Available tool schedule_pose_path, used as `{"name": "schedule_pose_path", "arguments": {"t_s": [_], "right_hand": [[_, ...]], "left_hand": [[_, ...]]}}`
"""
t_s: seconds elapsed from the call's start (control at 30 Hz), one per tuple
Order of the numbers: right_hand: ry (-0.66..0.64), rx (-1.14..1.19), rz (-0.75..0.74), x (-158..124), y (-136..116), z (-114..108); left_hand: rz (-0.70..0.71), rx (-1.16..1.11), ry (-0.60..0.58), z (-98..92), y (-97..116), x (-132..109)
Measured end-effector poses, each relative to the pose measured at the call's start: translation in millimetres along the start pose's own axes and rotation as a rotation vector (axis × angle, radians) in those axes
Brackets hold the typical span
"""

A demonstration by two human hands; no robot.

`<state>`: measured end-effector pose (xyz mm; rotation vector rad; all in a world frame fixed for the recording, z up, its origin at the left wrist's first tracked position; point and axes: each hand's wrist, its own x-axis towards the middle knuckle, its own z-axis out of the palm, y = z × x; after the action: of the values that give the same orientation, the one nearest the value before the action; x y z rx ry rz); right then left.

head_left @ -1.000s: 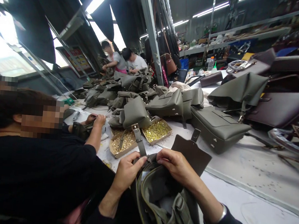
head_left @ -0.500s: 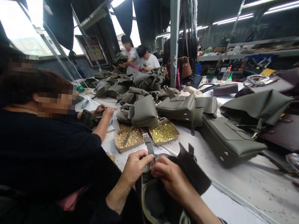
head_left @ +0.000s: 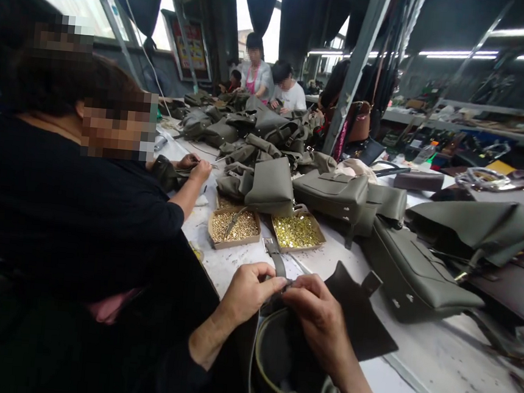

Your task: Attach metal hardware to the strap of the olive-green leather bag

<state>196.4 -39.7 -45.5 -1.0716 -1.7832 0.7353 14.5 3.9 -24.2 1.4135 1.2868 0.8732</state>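
Observation:
An olive-green bag (head_left: 286, 339) is open in front of me, its zipper edge showing and its dark flap (head_left: 361, 321) folded out to the right. A strap (head_left: 276, 260) with a metal buckle runs from the bag toward the trays. My left hand (head_left: 248, 293) pinches this strap between thumb and fingers near the bag's top edge. Close against it, my right hand (head_left: 318, 314) is also closed on the strap, fingertips pinched together. Whether a small part sits between the fingertips is hidden.
Two cardboard trays of small metal pieces, one gold-brown (head_left: 235, 226) and one yellow (head_left: 298, 230), stand just beyond the strap. Olive bags (head_left: 413, 274) are heaped behind and to the right. A co-worker (head_left: 74, 192) sits close on my left; others work at the far end.
The view has turned and levelled, so the surroundings shift in the frame. My right hand's fingers have moved from curled over the strap to a pinch beside my left fingertips.

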Motion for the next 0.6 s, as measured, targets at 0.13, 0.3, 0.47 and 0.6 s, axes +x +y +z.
{"name": "schedule_pose_path", "arguments": {"t_s": [0.13,0.3,0.47,0.6], "right_hand": [[0.106,0.106,0.117,1,9,5],[0.178,0.135,0.183,1,9,13],[0.203,0.138,0.245,-1,11,17],[0.201,0.123,0.301,-1,13,14]], "left_hand": [[0.04,-0.016,0.007,3.4,-5,0],[0.038,0.005,0.034,3.4,-9,-1],[0.011,-0.044,0.02,1.2,-8,-2],[0.031,-0.042,0.021,1.4,-8,-3]]}}
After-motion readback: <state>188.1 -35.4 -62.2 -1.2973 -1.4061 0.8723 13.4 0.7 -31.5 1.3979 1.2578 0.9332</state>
